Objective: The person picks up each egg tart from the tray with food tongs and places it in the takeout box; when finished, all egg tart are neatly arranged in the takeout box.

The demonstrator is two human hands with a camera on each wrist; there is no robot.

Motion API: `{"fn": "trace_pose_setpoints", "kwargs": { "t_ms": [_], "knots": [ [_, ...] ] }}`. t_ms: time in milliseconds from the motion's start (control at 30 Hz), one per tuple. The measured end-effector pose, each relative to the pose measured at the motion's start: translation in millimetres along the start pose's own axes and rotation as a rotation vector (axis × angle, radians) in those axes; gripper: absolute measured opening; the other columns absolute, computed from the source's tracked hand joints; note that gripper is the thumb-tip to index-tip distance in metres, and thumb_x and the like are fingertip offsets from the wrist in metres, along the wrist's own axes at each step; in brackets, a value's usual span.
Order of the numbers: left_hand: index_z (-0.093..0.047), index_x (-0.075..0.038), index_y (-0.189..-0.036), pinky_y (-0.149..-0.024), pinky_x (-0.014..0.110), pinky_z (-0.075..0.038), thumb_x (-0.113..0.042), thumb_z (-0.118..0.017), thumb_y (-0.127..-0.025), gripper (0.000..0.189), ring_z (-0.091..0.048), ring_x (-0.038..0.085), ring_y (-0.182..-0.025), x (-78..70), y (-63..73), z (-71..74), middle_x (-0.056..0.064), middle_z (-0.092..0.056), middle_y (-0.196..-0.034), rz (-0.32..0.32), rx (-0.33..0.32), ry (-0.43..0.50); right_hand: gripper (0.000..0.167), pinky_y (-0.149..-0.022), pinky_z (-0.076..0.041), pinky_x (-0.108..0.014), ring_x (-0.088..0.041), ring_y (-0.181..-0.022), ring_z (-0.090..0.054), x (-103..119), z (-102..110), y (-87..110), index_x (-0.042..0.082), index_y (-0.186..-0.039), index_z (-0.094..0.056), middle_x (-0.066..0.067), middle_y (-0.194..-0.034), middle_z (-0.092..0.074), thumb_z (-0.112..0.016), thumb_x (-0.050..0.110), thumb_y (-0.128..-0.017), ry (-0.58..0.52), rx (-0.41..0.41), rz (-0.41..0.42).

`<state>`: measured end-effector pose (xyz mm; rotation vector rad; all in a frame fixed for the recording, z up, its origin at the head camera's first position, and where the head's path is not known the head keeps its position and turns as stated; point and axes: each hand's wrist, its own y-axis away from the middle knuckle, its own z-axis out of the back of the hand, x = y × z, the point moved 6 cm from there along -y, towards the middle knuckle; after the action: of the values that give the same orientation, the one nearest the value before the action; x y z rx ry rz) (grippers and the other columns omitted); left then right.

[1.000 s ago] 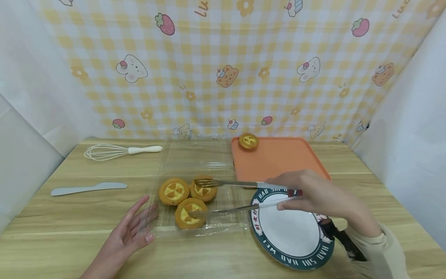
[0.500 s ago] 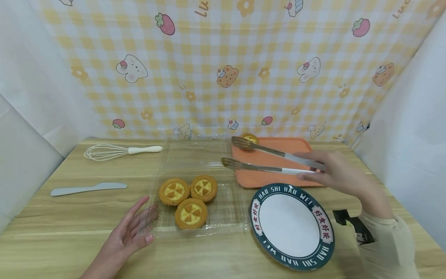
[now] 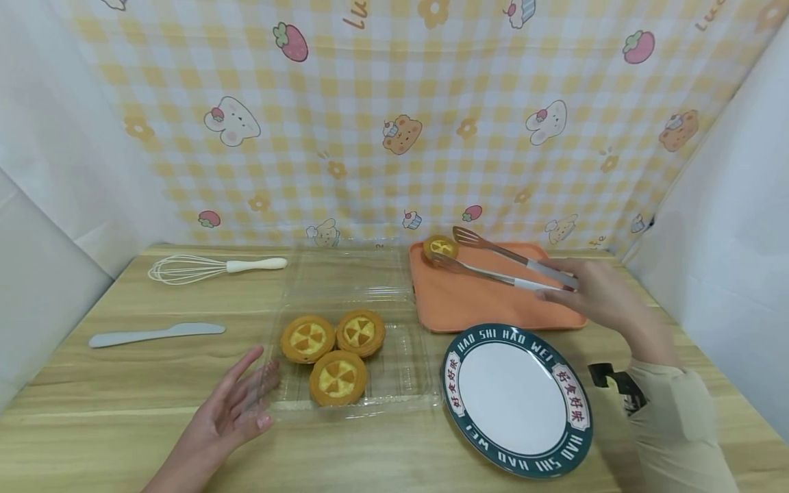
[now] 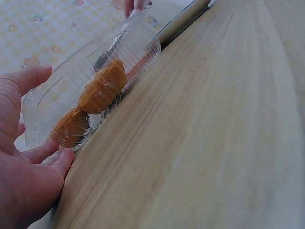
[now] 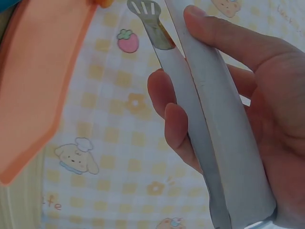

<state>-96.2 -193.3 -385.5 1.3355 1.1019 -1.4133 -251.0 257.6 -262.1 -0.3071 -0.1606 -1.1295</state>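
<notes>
In the head view, the bench (image 3: 142, 390) and the checked backdrop (image 3: 345, 89) were lit softly and evenly. Bright glints were caught on the clear plastic box (image 3: 401, 376), and the right hand (image 3: 594, 291) was smeared by motion blur. A faint shadow was cast on the bench beside the right sleeve (image 3: 672, 411). In the left wrist view, a pale sheen was spread over the bench and detail was softened. In the right wrist view, the fingers (image 5: 161, 89) were dimly lit.
</notes>
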Motion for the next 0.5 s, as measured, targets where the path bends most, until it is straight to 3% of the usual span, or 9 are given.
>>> {"fn": "trace_pose_setpoints", "kwargs": {
  "t_ms": [100,233,400,500],
  "knots": [
    [-0.01,-0.023,-0.15,-0.09,0.02,-0.044,0.001,-0.05,-0.093,0.073,-0.039,-0.004,-0.121,0.4,-0.1,0.0,0.029,-0.015,-0.147,0.0,0.002,0.003,0.058,-0.053,-0.042,-0.032,-0.016,-0.062,-0.053,-5,-4,-2.5,-0.006,-0.124,-0.055,-0.026,-0.113,-0.059,-0.071,0.031,-0.083,0.027,-0.005,0.006],
    [-0.01,-0.023,-0.15,-0.09,0.021,-0.045,0.001,-0.05,-0.093,0.074,-0.04,-0.004,-0.121,0.7,-0.3,0.0,0.029,-0.015,-0.147,0.001,0.001,0.006,0.058,-0.067,-0.049,-0.044,-0.026,-0.078,-0.06,-9,-9,-4.1,-0.006,-0.125,-0.054,-0.027,-0.119,-0.056,-0.071,0.03,-0.083,0.039,0.009,-0.008],
    [-0.01,-0.023,-0.15,-0.09,0.02,-0.045,0.001,-0.051,-0.093,0.074,-0.04,-0.004,-0.121,0.8,-0.2,0.0,0.029,-0.015,-0.147,0.002,0.001,0.005,0.057,-0.078,-0.047,-0.056,-0.039,-0.096,-0.059,-12,-15,-6.2,-0.007,-0.125,-0.053,-0.028,-0.12,-0.056,-0.07,0.029,-0.084,0.04,0.028,-0.016],
    [-0.01,-0.023,-0.15,-0.09,0.02,-0.044,0.001,-0.051,-0.093,0.074,-0.04,-0.004,-0.121,0.8,-0.1,0.0,0.029,-0.015,-0.148,0.003,0.002,0.005,0.057,-0.076,-0.047,-0.052,-0.035,-0.088,-0.06,-13,-19,-8.2,-0.008,-0.124,-0.054,-0.028,-0.117,-0.057,-0.07,0.029,-0.084,0.043,0.035,-0.01]
  ]
}}
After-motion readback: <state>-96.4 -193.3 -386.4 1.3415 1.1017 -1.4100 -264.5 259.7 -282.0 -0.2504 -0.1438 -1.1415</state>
